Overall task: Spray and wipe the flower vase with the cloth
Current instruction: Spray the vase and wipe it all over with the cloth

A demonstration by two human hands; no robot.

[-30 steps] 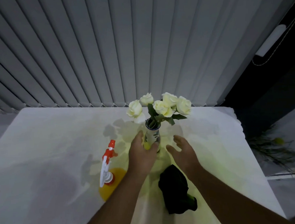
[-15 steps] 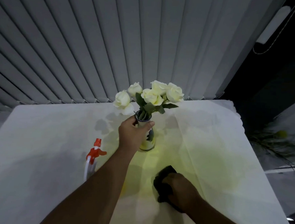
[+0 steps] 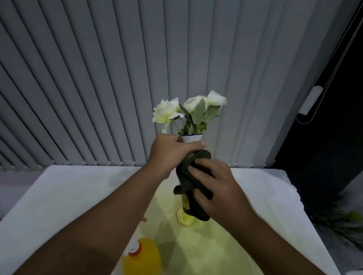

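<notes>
- Head view, down along two bare forearms to a white table (image 3: 70,195) in front of grey blinds (image 3: 96,71)
- Shows the vase (image 3: 192,138) raised over the middle of the table, apparently clear of it, with white flowers (image 3: 190,108) on top
- Grips the vase neck with the left hand (image 3: 171,149), fingers and thumb curled tight just under the rim
- Wraps the dark cloth (image 3: 188,175) round the vase body with the right hand (image 3: 218,186), fingers slightly apart and curled over the cloth, thumb hidden
- Has lifted the vase off the table since half a second ago, and has brought the cloth up from the table to meet it
- Suggests wiping is just starting, with most of the body yet to rub
- Leaves the yellow bottle (image 3: 142,258) standing untouched near the front edge, partly behind the left forearm, so spraying looks done for now
</notes>
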